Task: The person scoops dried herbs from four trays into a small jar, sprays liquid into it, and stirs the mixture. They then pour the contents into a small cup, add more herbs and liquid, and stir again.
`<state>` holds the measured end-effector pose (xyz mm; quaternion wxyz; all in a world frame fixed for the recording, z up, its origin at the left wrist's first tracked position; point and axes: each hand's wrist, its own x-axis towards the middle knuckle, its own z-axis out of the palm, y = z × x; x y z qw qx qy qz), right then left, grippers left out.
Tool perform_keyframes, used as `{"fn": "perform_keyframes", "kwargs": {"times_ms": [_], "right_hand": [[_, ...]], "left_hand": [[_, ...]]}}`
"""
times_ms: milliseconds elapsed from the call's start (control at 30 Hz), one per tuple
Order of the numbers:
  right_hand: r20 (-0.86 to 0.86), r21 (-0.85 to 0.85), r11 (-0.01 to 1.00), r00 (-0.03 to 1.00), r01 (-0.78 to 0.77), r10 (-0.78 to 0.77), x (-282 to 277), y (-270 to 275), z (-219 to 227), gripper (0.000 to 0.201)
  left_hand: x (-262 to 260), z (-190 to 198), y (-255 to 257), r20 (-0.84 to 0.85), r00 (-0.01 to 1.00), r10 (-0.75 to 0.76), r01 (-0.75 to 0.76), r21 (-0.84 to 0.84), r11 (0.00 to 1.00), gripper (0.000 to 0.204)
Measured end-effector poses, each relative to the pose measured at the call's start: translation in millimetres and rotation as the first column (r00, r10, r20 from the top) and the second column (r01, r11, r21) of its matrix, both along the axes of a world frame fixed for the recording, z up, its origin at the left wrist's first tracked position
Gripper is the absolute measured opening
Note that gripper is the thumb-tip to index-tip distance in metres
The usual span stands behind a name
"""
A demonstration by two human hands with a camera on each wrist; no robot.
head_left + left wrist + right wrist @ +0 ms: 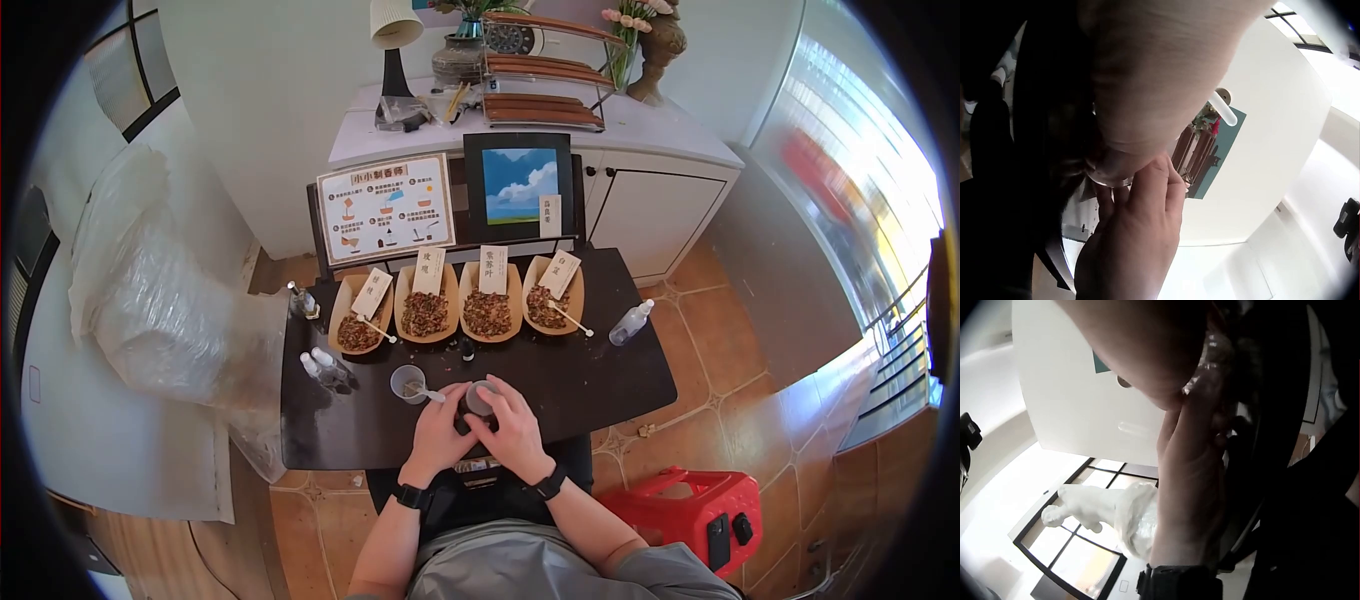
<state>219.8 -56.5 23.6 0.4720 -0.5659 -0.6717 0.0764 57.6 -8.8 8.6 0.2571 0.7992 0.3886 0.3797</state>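
At the near edge of the dark table, my left hand (440,432) and right hand (514,436) meet around a small clear plastic cup (481,399). Fingers of both hands curl about its sides, with the thumbs close together on the near side. The cup's shiny rim (1109,182) shows between the hands in the left wrist view. Just left of them stands a second clear cup (405,380) with a white spoon (432,395) leaning out over its rim. Inside the held cup, the contents are hidden.
Four paper trays (345,296) of dried brown-red bits, with label cards, line the table's (600,400) far half. Small spoons lie in the outer two. Spray bottles (632,322) stand at both sides, a tiny dark bottle (467,349) mid-table. A red stool (690,510) is at right.
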Motion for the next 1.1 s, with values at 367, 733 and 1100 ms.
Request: {"fn": "perform_keyframes", "kwargs": {"times_ms": [367,733,1100], "right_hand": [[-0.010,0.057,0.993,0.995,-0.099,0.100,16,11,0,0.040],[0.079,0.075,0.936,0.933,0.345,-0.350,98,17,-7,0.034],[0.156,0.040,0.936,0.923,0.349,-0.351,71,2,4,0.043]], "left_hand": [[1,3,-4,-0.054,0.998,0.045,-0.053,-0.142,0.988,0.064],[-1,9,-6,-0.055,0.996,0.066,-0.072,-0.117,0.991,0.069],[3,9,-9,0.066,0.992,0.112,-0.110,-0.033,0.993,0.056]]}}
